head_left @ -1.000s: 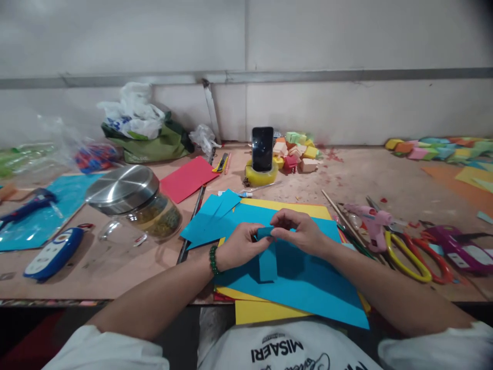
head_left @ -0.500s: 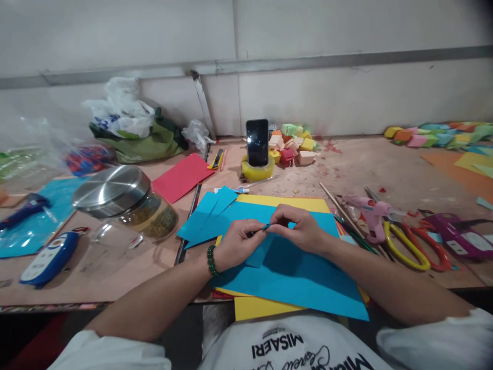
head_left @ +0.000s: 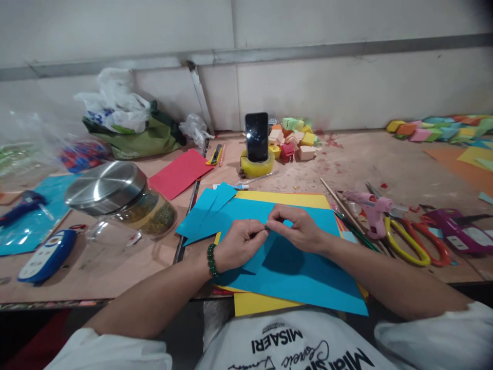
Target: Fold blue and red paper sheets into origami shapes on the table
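Note:
My left hand (head_left: 242, 241), with a green bead bracelet (head_left: 211, 261) at the wrist, is closed in a pinch. My right hand (head_left: 295, 226) pinches too, its fingertips meeting those of the left. Between them is a small piece of blue paper (head_left: 267, 227), mostly covered by the fingers. Both hands are just above a large blue paper sheet (head_left: 308, 280), which lies over yellow sheets (head_left: 265, 304). Smaller cut blue pieces (head_left: 206, 208) overlap its upper left corner. One more blue piece (head_left: 252, 264) lies under my left hand.
Left stand a lidded glass jar (head_left: 115, 192) and a blue-white power strip (head_left: 48, 257). Right lie a pink glue gun (head_left: 372, 208), yellow-handled scissors (head_left: 404, 244) and a purple glue gun (head_left: 458, 228). Behind, a phone (head_left: 257, 136) leans on a yellow tape roll (head_left: 257, 165) beside paper boxes (head_left: 296, 141).
Both hands stay almost in place with fingertips together. The small blue piece shows less between the fingers now. The whole view has shifted slightly.

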Demonstrator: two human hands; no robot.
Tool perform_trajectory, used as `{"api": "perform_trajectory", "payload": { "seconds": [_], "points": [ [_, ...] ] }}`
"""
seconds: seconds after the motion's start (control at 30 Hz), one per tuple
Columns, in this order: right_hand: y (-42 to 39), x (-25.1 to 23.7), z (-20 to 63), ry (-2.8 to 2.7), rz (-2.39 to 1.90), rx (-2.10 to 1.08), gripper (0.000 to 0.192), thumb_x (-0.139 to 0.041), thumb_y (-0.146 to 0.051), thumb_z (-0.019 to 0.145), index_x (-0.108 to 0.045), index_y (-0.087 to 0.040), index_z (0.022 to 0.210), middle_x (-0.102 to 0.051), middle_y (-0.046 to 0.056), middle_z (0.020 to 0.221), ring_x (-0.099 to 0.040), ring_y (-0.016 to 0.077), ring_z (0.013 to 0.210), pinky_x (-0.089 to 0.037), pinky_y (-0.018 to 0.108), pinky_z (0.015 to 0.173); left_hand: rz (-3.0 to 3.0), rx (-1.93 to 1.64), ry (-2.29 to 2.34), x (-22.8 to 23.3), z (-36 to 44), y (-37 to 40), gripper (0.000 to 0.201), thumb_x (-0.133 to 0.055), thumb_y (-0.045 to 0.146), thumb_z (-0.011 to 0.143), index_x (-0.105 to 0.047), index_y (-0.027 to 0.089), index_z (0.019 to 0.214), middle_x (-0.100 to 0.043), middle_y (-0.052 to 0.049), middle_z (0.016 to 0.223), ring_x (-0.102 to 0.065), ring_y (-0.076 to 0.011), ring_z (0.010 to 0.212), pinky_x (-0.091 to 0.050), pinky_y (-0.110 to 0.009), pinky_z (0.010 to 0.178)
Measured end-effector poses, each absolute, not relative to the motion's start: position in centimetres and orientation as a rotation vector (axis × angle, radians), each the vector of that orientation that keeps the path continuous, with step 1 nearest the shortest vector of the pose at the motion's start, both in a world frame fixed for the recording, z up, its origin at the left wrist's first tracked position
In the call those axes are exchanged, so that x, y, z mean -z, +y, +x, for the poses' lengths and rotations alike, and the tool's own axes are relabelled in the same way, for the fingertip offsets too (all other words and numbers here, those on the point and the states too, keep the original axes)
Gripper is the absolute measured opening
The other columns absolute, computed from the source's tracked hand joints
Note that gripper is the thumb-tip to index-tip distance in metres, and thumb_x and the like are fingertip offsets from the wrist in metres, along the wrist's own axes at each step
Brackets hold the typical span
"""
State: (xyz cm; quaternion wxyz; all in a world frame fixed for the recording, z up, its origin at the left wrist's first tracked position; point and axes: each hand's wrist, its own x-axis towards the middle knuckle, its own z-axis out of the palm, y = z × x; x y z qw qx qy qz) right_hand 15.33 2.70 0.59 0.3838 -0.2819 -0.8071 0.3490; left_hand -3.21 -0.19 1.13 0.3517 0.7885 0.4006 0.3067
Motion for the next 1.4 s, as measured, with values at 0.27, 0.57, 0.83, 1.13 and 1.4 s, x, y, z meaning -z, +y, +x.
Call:
{"api": "perform_trajectory", "payload": {
  "seconds": [0.27,0.57,0.83,1.13,1.4],
  "points": [
    [3.7,-0.3,15.6,-2.028,-0.931,-0.98,0.032,-0.056,-0.046,0.088,-0.055,-0.019,0.071,-0.056,-0.001,0.064,-0.046,0.0109,0.058,-0.038,0.024,0.054,2.034,-0.606,1.146,-0.1,-3.6,0.5,0.027,-0.048,0.028,0.09,-0.065,0.015,0.106,-0.058,0.001,0.069,-0.052,-0.0131,0.062,-0.041,-0.024,0.059],
    [7.6,1.7,17.9,-2.213,-1.638,-0.582,0.016,-0.067,-0.036,0.079,-0.06,-0.021,0.083,-0.065,0.003,0.079,-0.059,0.0177,0.07,-0.041,0.028,0.06,2.864,-0.124,1.139,0.4,-3.8,0.8,0.032,-0.042,0.015,0.096,-0.064,0.017,0.119,-0.062,-0.016,0.12,-0.058,-0.0272,0.103,-0.05,-0.044,0.086],
    [6.7,-0.1,18.1,-2.44,-1.707,-0.64,0.064,-0.075,-0.049,0.071,-0.051,-0.021,0.123,-0.06,0.013,0.122,-0.062,0.0288,0.105,-0.049,0.038,0.081,2.925,0.03,1.114,-0.3,-3.7,0.7,0.036,-0.038,0.016,0.098,-0.062,0.016,0.124,-0.065,-0.015,0.112,-0.057,-0.0255,0.094,-0.052,-0.042,0.081],
    [8.8,0.6,21.0,-2.415,-1.694,-0.581,0.04,-0.066,-0.027,0.079,-0.059,-0.021,0.118,-0.066,0.011,0.107,-0.064,0.0249,0.09,-0.049,0.035,0.077,2.779,-0.091,1.183,0.2,-4.0,0.6,0.037,-0.039,0.015,0.096,-0.064,0.02,0.122,-0.059,-0.016,0.122,-0.057,-0.0278,0.105,-0.054,-0.046,0.085],
    [8.0,1.1,19.5,-2.515,-1.267,-0.508,0.028,-0.06,-0.026,0.086,-0.067,-0.023,0.113,-0.062,0.009,0.106,-0.063,0.0222,0.091,-0.049,0.033,0.08,2.588,-0.248,1.266,0.7,-4.2,1.0,0.041,-0.05,0.02,0.093,-0.051,0.016,0.134,-0.057,-0.015,0.121,-0.053,-0.0291,0.11,-0.047,-0.048,0.096]
  ]
}}
